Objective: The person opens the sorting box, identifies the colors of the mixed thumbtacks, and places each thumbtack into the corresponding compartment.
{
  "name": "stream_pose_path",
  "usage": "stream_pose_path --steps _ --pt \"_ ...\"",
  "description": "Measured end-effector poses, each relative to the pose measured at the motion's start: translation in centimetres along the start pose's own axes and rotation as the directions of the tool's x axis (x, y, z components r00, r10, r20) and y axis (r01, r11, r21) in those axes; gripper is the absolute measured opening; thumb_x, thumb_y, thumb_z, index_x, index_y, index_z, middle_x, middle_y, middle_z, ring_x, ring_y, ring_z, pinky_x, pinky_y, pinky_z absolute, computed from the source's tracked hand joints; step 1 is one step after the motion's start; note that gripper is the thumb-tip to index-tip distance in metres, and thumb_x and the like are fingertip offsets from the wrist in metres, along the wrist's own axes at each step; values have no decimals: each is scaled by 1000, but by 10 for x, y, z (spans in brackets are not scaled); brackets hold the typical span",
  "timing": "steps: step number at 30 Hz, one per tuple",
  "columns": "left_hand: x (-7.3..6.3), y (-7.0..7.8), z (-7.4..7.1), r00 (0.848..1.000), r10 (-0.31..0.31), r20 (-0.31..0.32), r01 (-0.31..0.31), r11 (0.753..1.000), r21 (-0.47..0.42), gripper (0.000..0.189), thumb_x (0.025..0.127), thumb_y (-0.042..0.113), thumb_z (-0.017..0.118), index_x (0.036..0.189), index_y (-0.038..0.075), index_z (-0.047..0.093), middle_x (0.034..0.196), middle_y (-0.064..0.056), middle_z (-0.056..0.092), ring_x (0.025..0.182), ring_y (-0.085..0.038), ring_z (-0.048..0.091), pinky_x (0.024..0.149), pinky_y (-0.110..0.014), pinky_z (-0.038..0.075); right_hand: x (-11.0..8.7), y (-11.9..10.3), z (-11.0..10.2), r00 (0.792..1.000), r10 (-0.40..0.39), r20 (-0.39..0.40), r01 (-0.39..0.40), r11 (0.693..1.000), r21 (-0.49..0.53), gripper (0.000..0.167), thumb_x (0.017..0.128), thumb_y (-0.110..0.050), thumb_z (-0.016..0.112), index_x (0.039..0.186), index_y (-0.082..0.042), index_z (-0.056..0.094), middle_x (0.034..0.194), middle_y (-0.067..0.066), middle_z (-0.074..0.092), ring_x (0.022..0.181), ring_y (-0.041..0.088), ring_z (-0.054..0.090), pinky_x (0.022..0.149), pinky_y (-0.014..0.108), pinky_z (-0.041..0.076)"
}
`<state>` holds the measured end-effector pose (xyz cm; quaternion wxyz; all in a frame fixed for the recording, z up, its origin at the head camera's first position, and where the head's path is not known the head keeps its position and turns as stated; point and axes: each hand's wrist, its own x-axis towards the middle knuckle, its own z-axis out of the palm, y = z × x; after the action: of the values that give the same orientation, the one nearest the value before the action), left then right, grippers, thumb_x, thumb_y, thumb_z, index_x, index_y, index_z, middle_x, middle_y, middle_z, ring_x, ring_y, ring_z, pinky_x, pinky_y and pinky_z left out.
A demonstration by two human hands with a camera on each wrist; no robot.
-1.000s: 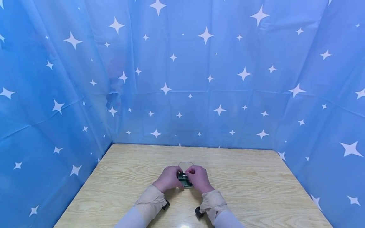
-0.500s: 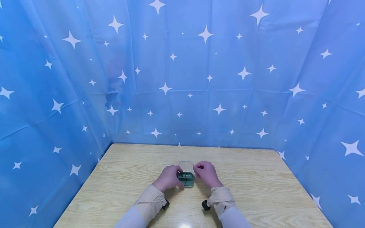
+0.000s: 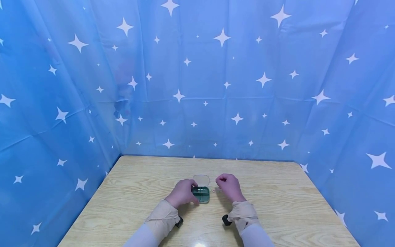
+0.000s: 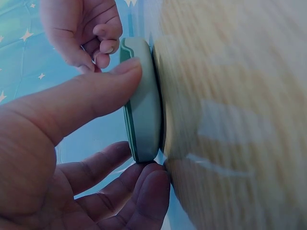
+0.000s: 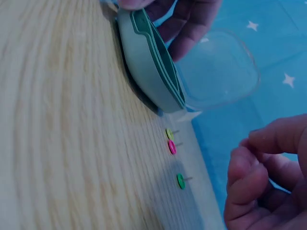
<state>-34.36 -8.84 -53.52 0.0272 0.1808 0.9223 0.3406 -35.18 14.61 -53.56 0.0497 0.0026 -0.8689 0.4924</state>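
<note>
"Fingers of the left hand?"
"Parted, gripping the green box on the table, its clear lid on the far side."
"Right hand?"
"Curled, just right of three pins; whether it holds anything cannot be told."

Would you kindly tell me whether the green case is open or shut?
Open: the green case has its clear lid swung back, and its compartments show.

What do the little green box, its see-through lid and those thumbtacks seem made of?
Compartment box: probably plastic, satin, with a smooth, evenly coloured outside. Lid: likely glossy plastic, though glass is possible; the blue curtain shows through. Thumbtacks: brightly coloured heads, perhaps plastic, finish unclear; thin grey pins, likely metal.
</note>
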Motion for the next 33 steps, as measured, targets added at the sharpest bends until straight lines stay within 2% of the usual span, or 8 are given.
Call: stream_pose_path --steps 6,12,16,26,33 --pt "1 1 0 1000 -3 3 3 1000 -3 66 57 16 103 114 2 73 99 -9 75 87 -18 65 84 -40 57 4 4 -6 1000 4 14 -3 996 -88 14 95 -12 67 92 -7 79 86 2 74 76 16 60 74 34 51" --pt "3 2 0 1000 -3 3 3 1000 -6 67 57 17 103 115 3 73 100 -10 76 88 -19 66 85 -40 57 3 6 -10 997 36 74 -24 987 -157 9 92 -12 72 85 -11 78 79 1 69 72 17 58 69 33 48" --pt "2 1 0 1000 -9 12 9 1000 -9 67 57 17 103 116 3 73 100 -9 75 87 -18 65 84 -40 57 1 6 -9 996 21 92 -4 982 -188 7 91 -9 75 83 -10 76 77 2 68 68 17 58 65 33 47" --pt "-1 3 0 1000 -23 21 24 1000 -19 66 57 15 102 115 3 73 100 -9 74 86 -18 63 83 -40 57 -3 10 -4 996 0 89 26 955 -295 17 85 -6 81 72 -11 71 73 0 67 67 17 56 65 32 48" --pt "-1 0 2 1000 -20 16 20 1000 -9 64 58 16 102 114 5 73 101 -8 75 88 -17 64 85 -40 57 -2 12 -2 997 -30 74 53 945 -324 18 81 -2 78 69 -11 69 72 0 65 66 17 55 64 32 47"
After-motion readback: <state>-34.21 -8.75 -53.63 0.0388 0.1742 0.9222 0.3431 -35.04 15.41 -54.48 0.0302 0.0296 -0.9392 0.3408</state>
